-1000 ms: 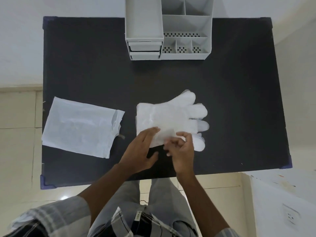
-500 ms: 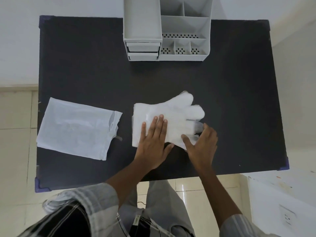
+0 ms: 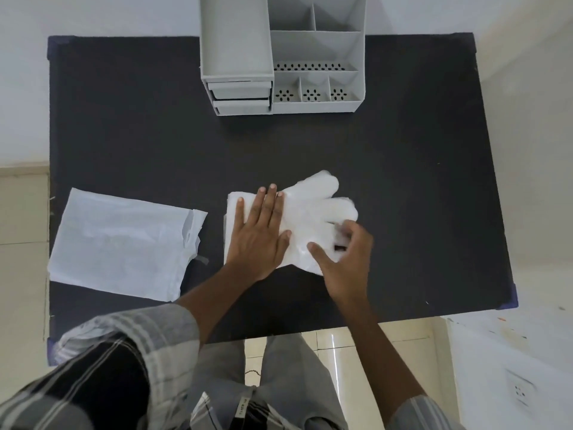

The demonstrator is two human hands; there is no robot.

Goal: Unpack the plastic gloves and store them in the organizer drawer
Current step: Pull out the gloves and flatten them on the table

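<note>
Over on the left of the black table [image 3: 124,135], the empty wrapper bag [image 3: 124,240] lies flat. Mid-table, the left hand [image 3: 259,235] presses palm-down, fingers spread, on the stack of plastic gloves [image 3: 313,212]. Just beside it the right hand [image 3: 344,259] curls its fingers on the gloves' fingertips, pinching them loosely. At the far edge stands the grey organizer [image 3: 316,48], both its drawers [image 3: 240,97] closed.

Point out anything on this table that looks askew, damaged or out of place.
Nothing looks damaged or spilled. The empty wrapper lies slightly skewed at the table's left side, its open end ragged. The glove stack lies flat under the left hand and right hand. The organizer's drawers look shut.
</note>
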